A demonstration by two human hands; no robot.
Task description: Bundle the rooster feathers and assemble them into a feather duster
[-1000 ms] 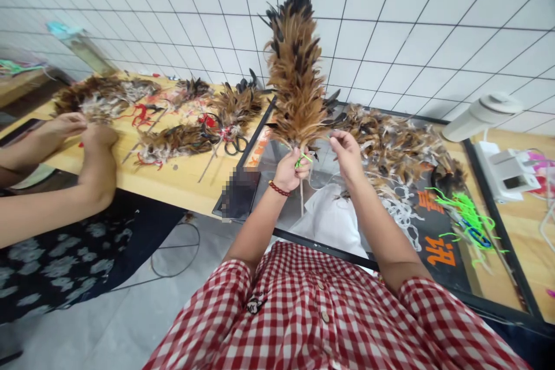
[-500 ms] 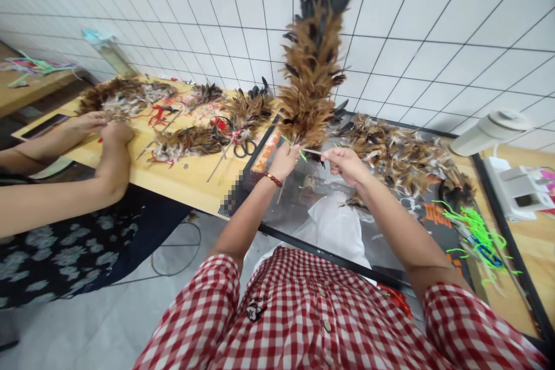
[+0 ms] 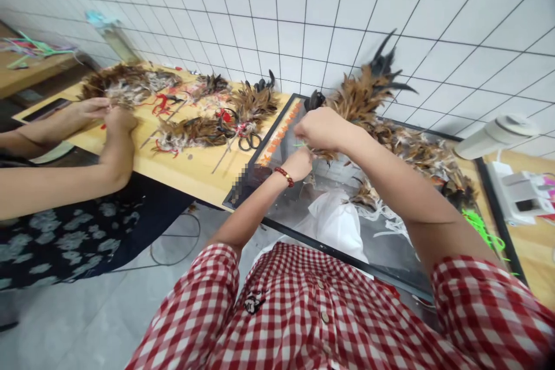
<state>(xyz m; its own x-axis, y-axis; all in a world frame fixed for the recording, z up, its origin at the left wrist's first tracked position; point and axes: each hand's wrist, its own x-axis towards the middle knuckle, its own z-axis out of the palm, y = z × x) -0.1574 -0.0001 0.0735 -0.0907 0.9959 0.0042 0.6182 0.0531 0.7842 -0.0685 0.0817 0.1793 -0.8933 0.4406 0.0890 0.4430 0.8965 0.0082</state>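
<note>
A large feather duster (image 3: 358,95) of brown feathers with black tips leans to the right, towards the tiled wall. My left hand (image 3: 301,163) is closed around its lower end; the hands hide most of the grip. Just above and across it, my right hand (image 3: 323,128) has its fingers bent together in a pinch, the wrist turned over. The pale string it drew out earlier is hidden by the fingers now. A short bit of green string (image 3: 299,144) shows between the two hands. Loose brown feathers (image 3: 416,147) lie to the right of the hands on a glossy, black-framed panel (image 3: 277,225).
To the left, a co-worker's hands (image 3: 110,115) work at feathers on the wooden table (image 3: 195,176). Scissors (image 3: 250,141), feather bundles (image 3: 195,132) and red strips lie between us. At right stand a white bottle (image 3: 496,136), a white device (image 3: 520,193) and green strings (image 3: 481,228).
The duster has swung from upright to leaning right and lower. My right hand has moved left and up, over my left hand; the taut pale string between them no longer shows.
</note>
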